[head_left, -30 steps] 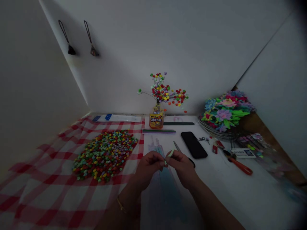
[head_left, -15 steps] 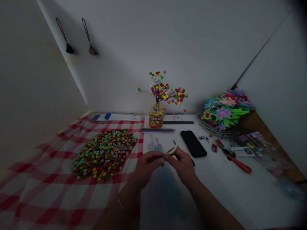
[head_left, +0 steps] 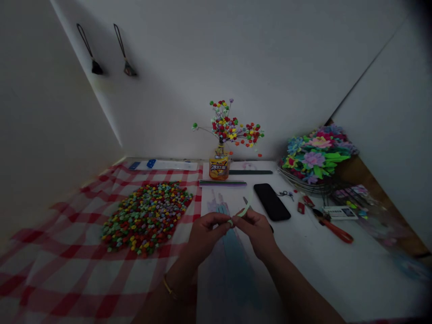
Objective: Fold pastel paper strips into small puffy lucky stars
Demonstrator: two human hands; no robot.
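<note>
My left hand (head_left: 205, 234) pinches the small folded end of a pale green paper strip (head_left: 249, 204) between thumb and fingertips. Close against it, my right hand (head_left: 258, 231) has its thumb and forefinger closed on the same strip, whose long free end curves up past the fingers. A grey pointed blade tip (head_left: 245, 200) sticks up behind the right fingers, and a dark rounded piece (head_left: 272, 228) shows at that hand's outer edge. They look like parts of scissors, mostly hidden by the hand. Bundles of bluish and lilac strips (head_left: 232, 252) lie beneath both hands.
Left, many folded paper stars (head_left: 148, 218) are spread on a red checked cloth (head_left: 67, 265). A bottle (head_left: 218, 168) holding star stems stands behind the hands. Rightward are a black phone (head_left: 272, 202), orange-handled pliers (head_left: 337, 230) and a pile of fuzzy flowers (head_left: 315, 155).
The strip's free end now stands higher and curves upward above the right hand. A small green fold shows between the fingertips. Both hands stay in nearly the same place.
</note>
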